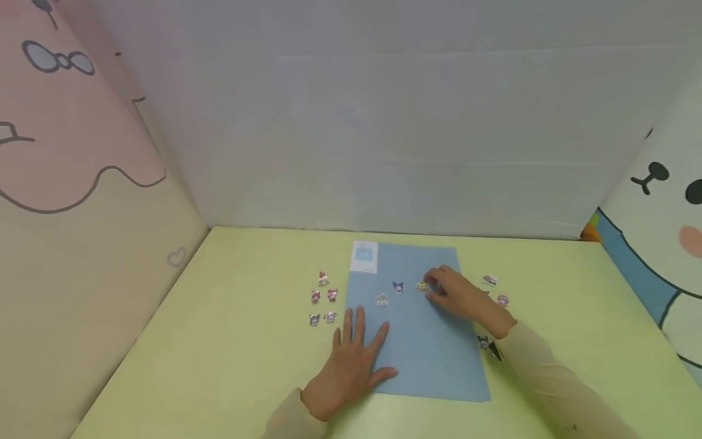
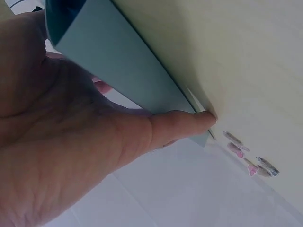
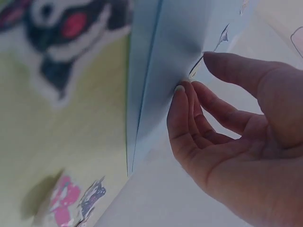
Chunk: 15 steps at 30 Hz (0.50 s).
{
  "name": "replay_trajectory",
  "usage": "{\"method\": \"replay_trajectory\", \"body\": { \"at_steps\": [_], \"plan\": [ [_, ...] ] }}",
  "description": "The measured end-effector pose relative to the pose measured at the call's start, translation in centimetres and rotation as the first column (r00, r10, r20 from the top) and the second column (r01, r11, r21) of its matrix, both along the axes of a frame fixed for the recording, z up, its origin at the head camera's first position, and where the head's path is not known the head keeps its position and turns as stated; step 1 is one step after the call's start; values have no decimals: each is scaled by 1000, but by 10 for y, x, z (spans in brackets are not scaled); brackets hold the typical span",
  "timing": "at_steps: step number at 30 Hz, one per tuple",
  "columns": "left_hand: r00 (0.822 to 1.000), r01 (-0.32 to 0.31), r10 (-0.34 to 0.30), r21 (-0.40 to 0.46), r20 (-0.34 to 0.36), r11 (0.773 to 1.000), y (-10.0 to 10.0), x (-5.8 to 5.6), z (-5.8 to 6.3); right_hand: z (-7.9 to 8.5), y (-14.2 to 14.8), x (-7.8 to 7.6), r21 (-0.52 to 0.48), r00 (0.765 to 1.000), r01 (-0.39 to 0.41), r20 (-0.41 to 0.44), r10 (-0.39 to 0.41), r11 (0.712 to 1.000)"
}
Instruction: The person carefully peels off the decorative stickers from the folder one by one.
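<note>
A blue folder (image 1: 428, 360) lies on the table. My left hand (image 1: 351, 366), fingers spread, rests on its lower left part; in the left wrist view the little finger (image 2: 184, 124) reaches past the folder's edge onto the table. Over the upper right of the folder, my right hand (image 1: 452, 292) holds a small yellow character sticker (image 1: 422, 286) by its edges between thumb and fingertips. The sticker shows edge-on in the right wrist view, against the folder's surface. A dark blue sticker (image 1: 398, 287) and a pale sticker (image 1: 382, 300) lie on the folder to its left.
Several small character stickers (image 1: 330, 316) lie left of the folder. More lie to its right, among them a pink one (image 1: 503, 300) and a black-and-white one (image 1: 482, 342) near my right sleeve. A white label (image 1: 364, 256) marks the folder's upper left corner. Walls enclose the table (image 1: 236, 317).
</note>
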<state>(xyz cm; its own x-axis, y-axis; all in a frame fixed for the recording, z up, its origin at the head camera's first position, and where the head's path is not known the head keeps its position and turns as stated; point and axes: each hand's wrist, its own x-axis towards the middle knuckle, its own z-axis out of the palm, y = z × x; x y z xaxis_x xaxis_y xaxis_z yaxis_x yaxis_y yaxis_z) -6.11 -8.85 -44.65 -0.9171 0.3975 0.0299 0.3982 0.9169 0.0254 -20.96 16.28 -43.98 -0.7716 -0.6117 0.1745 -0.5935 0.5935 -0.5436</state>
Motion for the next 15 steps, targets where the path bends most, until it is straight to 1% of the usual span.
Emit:
{"method": "replay_trajectory", "body": {
  "at_steps": [3,6,10,15],
  "plan": [
    [1000,9,-9,6,-2,1000,0,-1,2,-1,-3,-2,-8,1000,17,-12,-17,1000],
    [1000,10,-10,-10,-7,1000,1,-2,3,-3,-7,-3,-13,999,39,-15,-39,999],
    [1000,0,-1,-43,-14,999,2,-1,5,-4,-12,-4,-21,998,63,-15,-63,998],
    [1000,-17,16,-56,-13,998,2,1,5,-4,-17,-5,-25,997,79,-17,-80,997]
  ]
}}
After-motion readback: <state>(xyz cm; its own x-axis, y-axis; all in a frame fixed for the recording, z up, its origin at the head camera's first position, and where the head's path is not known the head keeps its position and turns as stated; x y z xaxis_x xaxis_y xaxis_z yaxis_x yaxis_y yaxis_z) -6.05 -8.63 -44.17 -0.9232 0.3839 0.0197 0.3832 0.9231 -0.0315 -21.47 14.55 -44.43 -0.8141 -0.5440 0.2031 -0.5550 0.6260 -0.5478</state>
